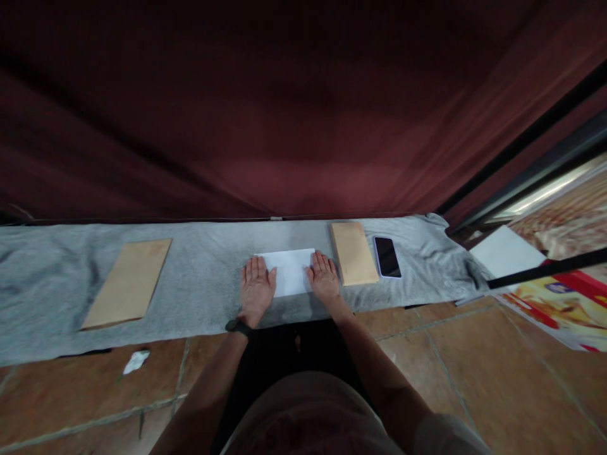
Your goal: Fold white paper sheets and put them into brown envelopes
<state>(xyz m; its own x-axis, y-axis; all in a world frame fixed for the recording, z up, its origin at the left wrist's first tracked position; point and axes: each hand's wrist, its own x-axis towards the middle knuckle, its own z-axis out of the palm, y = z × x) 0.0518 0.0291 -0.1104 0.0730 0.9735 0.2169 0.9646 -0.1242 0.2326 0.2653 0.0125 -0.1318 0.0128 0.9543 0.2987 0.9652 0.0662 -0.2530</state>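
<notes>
A white sheet of paper (290,273) lies flat on the grey cloth, right in front of me. My left hand (257,285) rests palm down over its left end, fingers stretched forward and the thumb turned inward. Over the right end lies my right hand (324,277), also flat, with fingers pointing away from me. Both hands cover the paper's side edges, so its full width is hidden. Just right of my right hand is a brown envelope or stack of envelopes (355,254). Neither hand grips anything.
The grey cloth (203,278) covers a long narrow surface along a dark red curtain (294,139). Another brown envelope (128,283) lies at the left. A phone (387,257) sits at the right. A white scrap (136,361) is on the tiled floor (450,360); a printed box (564,306) stands far right.
</notes>
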